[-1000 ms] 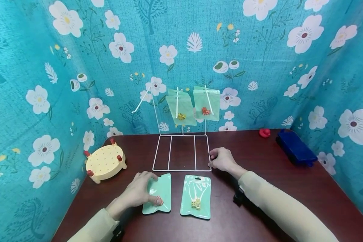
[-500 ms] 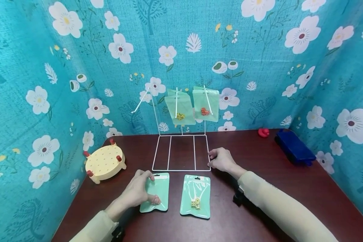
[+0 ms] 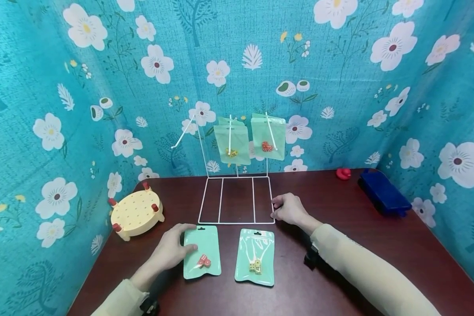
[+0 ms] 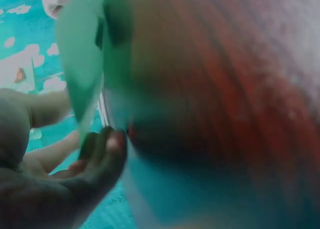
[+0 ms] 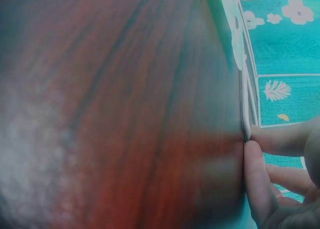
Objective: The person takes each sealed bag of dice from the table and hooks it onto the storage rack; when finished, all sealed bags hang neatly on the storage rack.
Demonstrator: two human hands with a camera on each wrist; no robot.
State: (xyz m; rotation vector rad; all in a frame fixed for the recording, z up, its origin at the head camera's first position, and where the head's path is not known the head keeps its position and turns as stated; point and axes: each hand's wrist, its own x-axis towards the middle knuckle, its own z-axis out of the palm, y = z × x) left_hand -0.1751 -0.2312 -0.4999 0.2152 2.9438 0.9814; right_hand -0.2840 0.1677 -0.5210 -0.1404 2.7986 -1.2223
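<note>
In the head view my left hand point(image 3: 167, 248) is at the left edge of a green zip pouch point(image 3: 211, 241). Its thumb lies over the pouch's face and its fingertips reach the top edge, thumb and fingers apart. Red dice point(image 3: 204, 261) show inside this flat-lying pouch. My right hand point(image 3: 292, 209) pinches the right side of a white wire display rack point(image 3: 237, 223) near its front corner. The right wrist view shows the rack's wire point(image 5: 245, 104) between thumb and finger. A second green pouch point(image 3: 246, 274), with yellow dice, lies to the right of the first.
Green pouches with yellow dice point(image 3: 241, 138) and red dice point(image 3: 278, 136) hang on two rack hooks; the left hook point(image 3: 183, 134) is bare. A cream pegged toy point(image 3: 136, 213) stands left. A red rubber duck point(image 3: 343, 174) and blue box point(image 3: 385, 191) sit back right.
My left hand first drew the red-dice pouch slightly left, then slid left across it, uncovering the dice. The hanging yellow-dice pouch swung slightly. My right hand stays on the rack.
</note>
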